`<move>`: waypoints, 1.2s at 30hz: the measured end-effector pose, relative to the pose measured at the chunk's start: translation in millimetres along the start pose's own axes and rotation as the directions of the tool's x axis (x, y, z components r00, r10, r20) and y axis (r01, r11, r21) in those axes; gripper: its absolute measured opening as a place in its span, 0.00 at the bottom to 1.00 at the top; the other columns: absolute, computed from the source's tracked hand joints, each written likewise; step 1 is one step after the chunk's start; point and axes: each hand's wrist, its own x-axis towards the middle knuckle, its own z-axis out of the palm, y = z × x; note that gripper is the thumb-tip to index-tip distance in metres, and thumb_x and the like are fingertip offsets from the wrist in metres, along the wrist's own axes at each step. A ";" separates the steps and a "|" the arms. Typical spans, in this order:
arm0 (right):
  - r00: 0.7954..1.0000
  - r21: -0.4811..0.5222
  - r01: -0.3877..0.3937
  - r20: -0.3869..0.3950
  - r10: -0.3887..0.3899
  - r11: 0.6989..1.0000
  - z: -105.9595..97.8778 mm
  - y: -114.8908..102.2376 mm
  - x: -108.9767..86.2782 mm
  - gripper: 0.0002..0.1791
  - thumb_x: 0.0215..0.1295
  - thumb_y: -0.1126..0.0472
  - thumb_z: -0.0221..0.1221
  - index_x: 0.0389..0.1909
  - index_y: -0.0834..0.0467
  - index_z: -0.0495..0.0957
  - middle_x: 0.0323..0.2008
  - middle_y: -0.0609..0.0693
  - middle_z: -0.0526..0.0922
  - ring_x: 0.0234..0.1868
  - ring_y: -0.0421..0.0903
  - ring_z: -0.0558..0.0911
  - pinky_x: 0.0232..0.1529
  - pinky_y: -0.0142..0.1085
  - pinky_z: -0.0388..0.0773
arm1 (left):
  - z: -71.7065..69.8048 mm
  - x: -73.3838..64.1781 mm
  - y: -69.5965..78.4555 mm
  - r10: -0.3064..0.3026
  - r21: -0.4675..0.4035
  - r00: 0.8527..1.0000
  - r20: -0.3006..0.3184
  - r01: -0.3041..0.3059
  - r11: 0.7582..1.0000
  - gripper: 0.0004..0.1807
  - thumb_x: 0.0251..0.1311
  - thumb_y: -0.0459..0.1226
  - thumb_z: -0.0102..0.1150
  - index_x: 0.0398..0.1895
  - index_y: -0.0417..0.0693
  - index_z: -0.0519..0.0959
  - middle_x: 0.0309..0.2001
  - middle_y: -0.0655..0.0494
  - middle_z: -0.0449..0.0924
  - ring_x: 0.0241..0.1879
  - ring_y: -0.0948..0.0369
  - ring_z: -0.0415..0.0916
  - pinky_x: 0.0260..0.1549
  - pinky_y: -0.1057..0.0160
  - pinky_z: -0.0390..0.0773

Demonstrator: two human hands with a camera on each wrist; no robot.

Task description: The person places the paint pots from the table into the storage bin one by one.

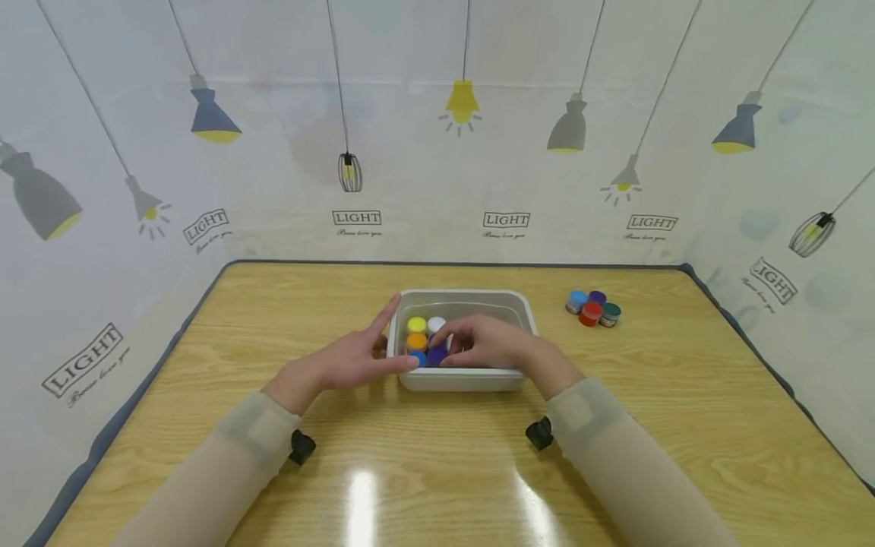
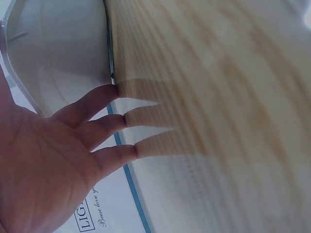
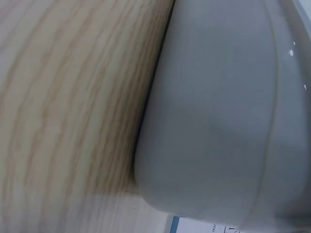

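A white plastic tub (image 1: 461,381) stands on the table with several small paint jars in its left end. Their lids are yellow (image 1: 416,325), white (image 1: 436,324), orange (image 1: 416,341), blue (image 1: 418,357) and purple. Reaching into the tub, my right hand (image 1: 487,342) has its thumb and curled fingers about a purple-lidded paint jar (image 1: 437,355). My left hand (image 1: 355,357) is spread at the tub's left end, thumb across the front corner and index finger along the left rim. In the left wrist view, its other fingers (image 2: 99,103) extend beside the tub wall, holding nothing.
Right of the tub, a cluster of paint jars with light blue (image 1: 577,297), purple (image 1: 598,297), red (image 1: 591,311) and green (image 1: 611,311) lids stands on the wooden table (image 1: 437,456). A lamp-printed wall covering (image 1: 424,228) rises behind the table's back edge.
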 end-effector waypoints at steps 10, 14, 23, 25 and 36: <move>1.000 -0.012 -0.015 0.020 0.015 1.000 1.3 -1.8 3.0 0.16 0.77 0.56 0.69 0.63 0.46 0.87 0.45 0.44 0.89 0.45 0.41 0.85 0.50 0.37 0.84 | -1.1 -1.6 -1.9 0.000 0.004 1.000 0.002 0.000 1.000 0.64 0.68 0.77 0.55 0.89 0.79 0.22 0.81 0.34 0.69 0.78 0.38 0.71 0.78 0.33 0.67; 1.000 -0.016 -0.018 0.023 0.018 1.000 1.5 -2.4 2.8 0.17 0.78 0.56 0.69 0.63 0.45 0.87 0.45 0.44 0.90 0.45 0.41 0.85 0.50 0.37 0.84 | -1.1 -1.7 -1.4 0.000 0.007 1.000 0.003 0.000 1.000 0.64 0.68 0.77 0.55 0.89 0.78 0.22 0.81 0.34 0.69 0.78 0.38 0.71 0.78 0.33 0.67; 1.000 -0.021 -0.015 0.022 0.016 1.000 0.8 -2.0 3.1 0.18 0.78 0.55 0.69 0.65 0.44 0.87 0.46 0.44 0.89 0.46 0.42 0.85 0.51 0.37 0.84 | -2.1 -2.2 -0.1 -0.009 0.008 1.000 0.004 0.009 1.000 0.64 0.67 0.77 0.55 0.88 0.80 0.22 0.81 0.35 0.69 0.78 0.39 0.71 0.78 0.33 0.67; 1.000 -0.020 -0.015 0.017 0.015 1.000 0.8 -1.8 2.6 0.17 0.78 0.55 0.69 0.64 0.44 0.87 0.45 0.44 0.89 0.45 0.42 0.84 0.50 0.38 0.84 | -2.3 -1.9 0.5 -0.008 0.011 1.000 0.007 0.008 1.000 0.64 0.67 0.77 0.55 0.88 0.79 0.22 0.80 0.35 0.69 0.78 0.39 0.72 0.78 0.33 0.68; 0.986 0.058 -0.048 -0.159 0.057 0.997 -10.1 -9.3 -10.8 0.18 0.76 0.48 0.70 0.63 0.44 0.87 0.40 0.46 0.87 0.38 0.47 0.80 0.40 0.38 0.79 | -1.0 -0.8 0.9 -0.011 -0.011 1.000 0.009 0.011 1.000 0.64 0.66 0.77 0.56 0.88 0.81 0.22 0.81 0.35 0.68 0.79 0.39 0.71 0.79 0.33 0.67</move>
